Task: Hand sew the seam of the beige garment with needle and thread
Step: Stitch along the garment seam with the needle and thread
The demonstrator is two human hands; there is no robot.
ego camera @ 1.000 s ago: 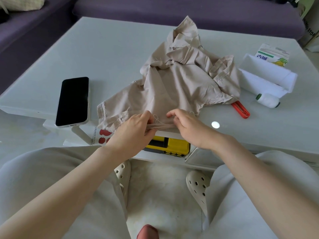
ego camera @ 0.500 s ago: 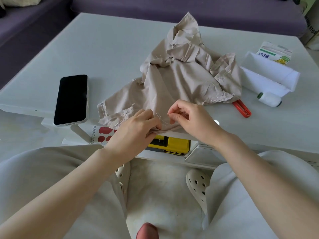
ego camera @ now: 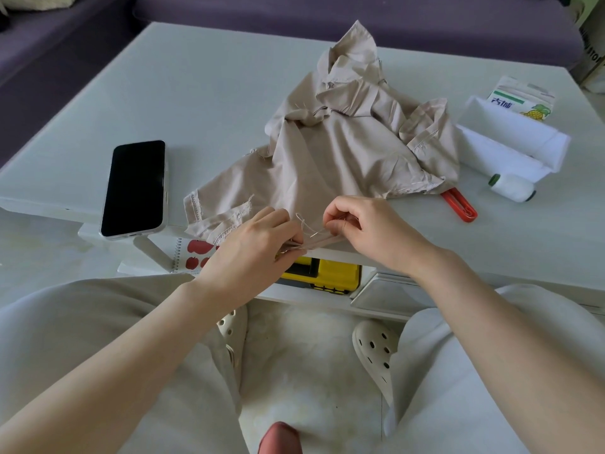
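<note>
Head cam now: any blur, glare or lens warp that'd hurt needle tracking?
Head view: sharp, no motion blur on left hand or right hand; soft even daylight, faint shadow beneath the beige garment; no harsh glare on the table; wide-angle warp bows the table's edges; needle is a thin sliver, thread barely resolves.

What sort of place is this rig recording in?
Probably a home living room: a purple sofa sits behind a low white table, and a fluffy white rug lies under the person's clog slippers.
</note>
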